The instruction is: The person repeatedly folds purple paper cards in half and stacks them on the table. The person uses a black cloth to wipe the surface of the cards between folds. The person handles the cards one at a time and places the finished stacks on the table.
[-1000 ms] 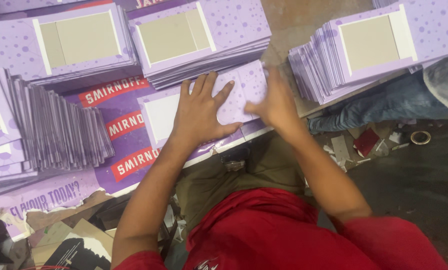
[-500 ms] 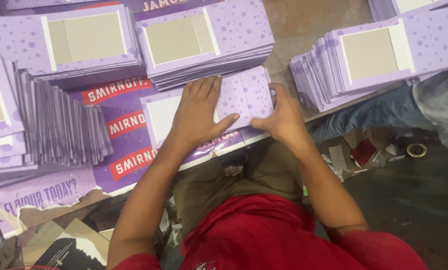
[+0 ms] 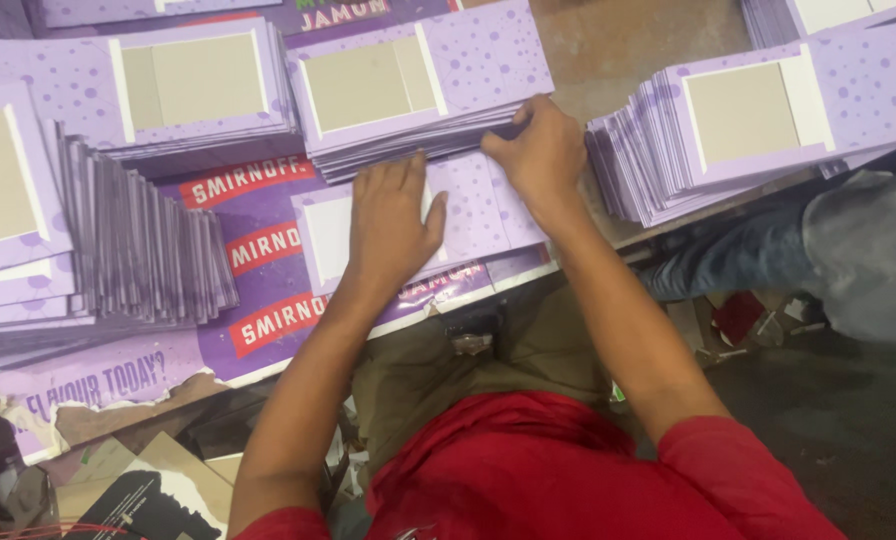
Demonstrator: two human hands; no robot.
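My left hand (image 3: pixel 393 220) lies flat, fingers together, on a purple dotted card (image 3: pixel 478 215) with a white border that rests on the table in front of me. My right hand (image 3: pixel 543 150) reaches to the near right corner of a stack of the same purple cards (image 3: pixel 418 90) just behind it. Its fingers are curled into the stack's edge, pinching the top cards. Each card in the stack shows a grey-beige panel framed in white.
More stacks of purple cards stand at the right (image 3: pixel 748 120), back left (image 3: pixel 198 85) and fanned at the left (image 3: pixel 148 250). A purple printed sheet (image 3: pixel 268 320) covers the table. Another person's jeans-clad leg (image 3: pixel 828 250) is at the right. Cardboard scraps (image 3: pixel 138 490) litter the floor.
My right hand has left the near card and moved up to the corner of the stack behind it. My left hand stays pressed on the near card.
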